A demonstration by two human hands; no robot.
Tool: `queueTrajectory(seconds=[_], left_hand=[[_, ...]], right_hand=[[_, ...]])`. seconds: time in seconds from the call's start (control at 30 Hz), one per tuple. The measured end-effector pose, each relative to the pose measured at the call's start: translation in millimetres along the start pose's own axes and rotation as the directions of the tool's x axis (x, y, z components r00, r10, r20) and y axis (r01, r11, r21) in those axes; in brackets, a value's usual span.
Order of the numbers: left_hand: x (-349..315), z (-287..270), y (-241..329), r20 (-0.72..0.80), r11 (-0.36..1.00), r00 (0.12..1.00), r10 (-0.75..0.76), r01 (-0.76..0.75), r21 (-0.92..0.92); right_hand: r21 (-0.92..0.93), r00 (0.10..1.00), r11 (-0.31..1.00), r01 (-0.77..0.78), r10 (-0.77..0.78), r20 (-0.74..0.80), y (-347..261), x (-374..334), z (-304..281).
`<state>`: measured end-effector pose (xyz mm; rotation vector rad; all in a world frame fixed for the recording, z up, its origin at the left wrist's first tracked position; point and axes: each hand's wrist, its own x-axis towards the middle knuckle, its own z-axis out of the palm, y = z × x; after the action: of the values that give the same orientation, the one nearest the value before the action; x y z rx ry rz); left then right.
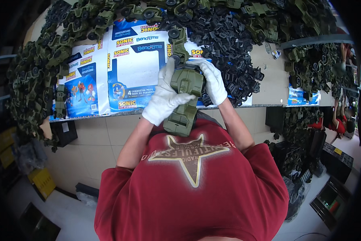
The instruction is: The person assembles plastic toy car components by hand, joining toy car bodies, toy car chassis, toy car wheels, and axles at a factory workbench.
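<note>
Both hands wear white gloves and are closed on an olive-green toy military vehicle (187, 83) at the table's near edge. My left hand (163, 98) grips its left side, with the thumb laid across the body. From the far right, my right hand (212, 81) holds it with the fingers bent over its end. The vehicle's rear part (180, 120) reaches back toward my shirt. Just beyond my hands lies another green toy vehicle (178, 42) with black wheels. My right fingertips are partly hidden by the glove and the vehicle.
Blue-and-white printed card sheets (138, 71) cover the table. A heap of small black plastic parts (232, 52) lies to the right. Green toy vehicles (40, 76) pile up at left, with more at the back. Another person in red (340, 125) is at far right.
</note>
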<state>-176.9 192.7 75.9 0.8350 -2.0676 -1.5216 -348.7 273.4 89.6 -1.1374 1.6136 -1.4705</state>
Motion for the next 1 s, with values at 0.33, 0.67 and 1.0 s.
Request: queueTrajectory(seconds=[0.33, 0.67, 1.0], left_hand=[[32.9, 16.9, -10.6, 0.09, 0.651, 0.982, 0.164, -0.039, -0.758], [50.6, 35.9, -4.9, 0.081, 0.861, 0.982, 0.171, -0.108, -0.496], [109.7, 29.1, 28.4, -0.283, 0.988, 0.949, -0.142, 0.153, 0.018]], right_hand=[[-0.314, 0.942, 0.915, 0.255, -0.309, -0.135, -9.9, -16.5, 13.3], [-0.275, 0.96, 0.956, 0.1, -0.166, -0.228, -1.2, -23.8, -2.1], [0.82, 0.693, 0.517, -0.244, 0.685, -0.225, 17.9, -121.1, -126.9]])
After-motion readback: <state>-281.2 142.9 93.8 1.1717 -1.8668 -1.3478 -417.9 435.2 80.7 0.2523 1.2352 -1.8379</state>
